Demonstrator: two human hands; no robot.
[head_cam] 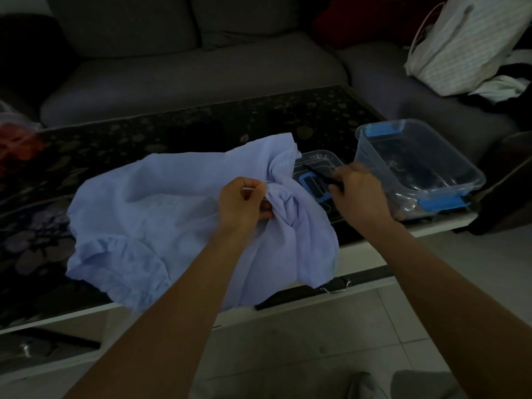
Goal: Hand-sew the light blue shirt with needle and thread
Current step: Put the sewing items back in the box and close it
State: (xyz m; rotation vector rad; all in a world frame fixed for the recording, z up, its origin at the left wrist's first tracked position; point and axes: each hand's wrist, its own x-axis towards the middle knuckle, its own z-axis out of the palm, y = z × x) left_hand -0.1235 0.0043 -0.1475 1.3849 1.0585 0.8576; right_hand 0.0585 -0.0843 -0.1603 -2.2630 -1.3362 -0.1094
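Dark table (172, 122), grey sofa (187, 76); left hand (241, 203) pinching shirt (149, 203), right hand (357, 194) gripping scissors (319, 174), perhaps.

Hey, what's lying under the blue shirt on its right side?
A clear lid with a blue handle pokes out from under the shirt; its left part is covered, as is the table beneath.
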